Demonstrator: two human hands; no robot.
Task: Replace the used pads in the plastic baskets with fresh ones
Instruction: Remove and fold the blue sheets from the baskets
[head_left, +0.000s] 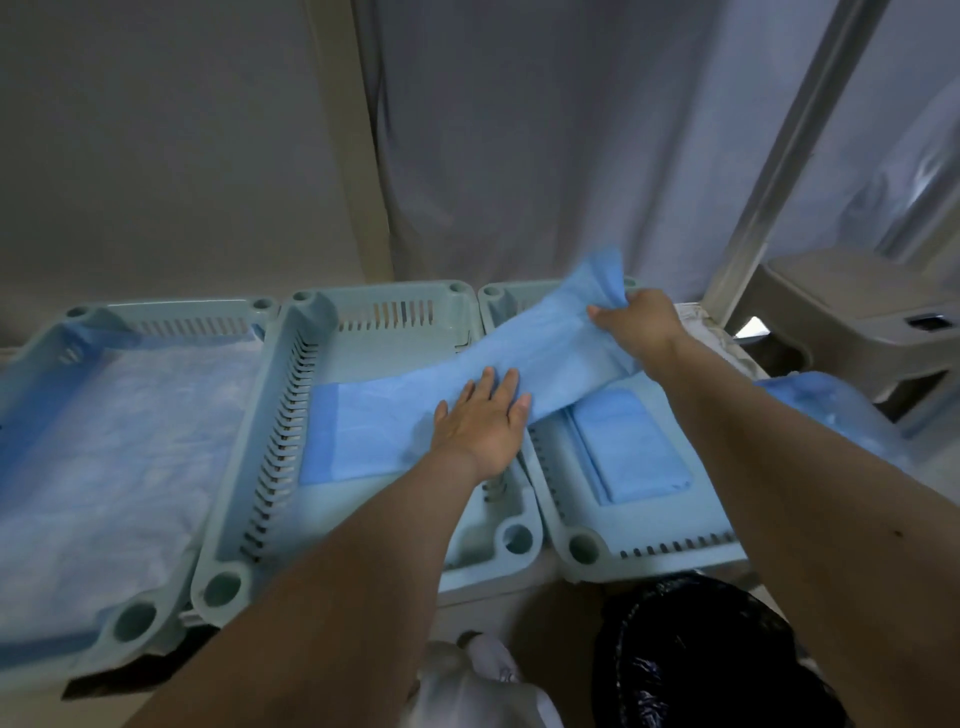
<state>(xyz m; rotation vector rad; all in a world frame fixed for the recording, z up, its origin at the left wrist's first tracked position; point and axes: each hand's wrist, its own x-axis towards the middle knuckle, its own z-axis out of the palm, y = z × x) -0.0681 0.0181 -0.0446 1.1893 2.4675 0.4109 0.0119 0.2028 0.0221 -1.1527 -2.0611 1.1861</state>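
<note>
three baskets (363, 332), perhaps on a shelf

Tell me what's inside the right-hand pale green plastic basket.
A folded blue pad lies flat on the floor of the basket. The far end is hidden under the blue pad being unfolded.

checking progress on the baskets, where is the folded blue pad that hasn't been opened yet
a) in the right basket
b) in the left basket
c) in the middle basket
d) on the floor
a: the folded pad lies flat on the floor of the right basket, below the pad being unfolded, which the left hand presses down in the middle basket while the right hand grips its far end.
</note>
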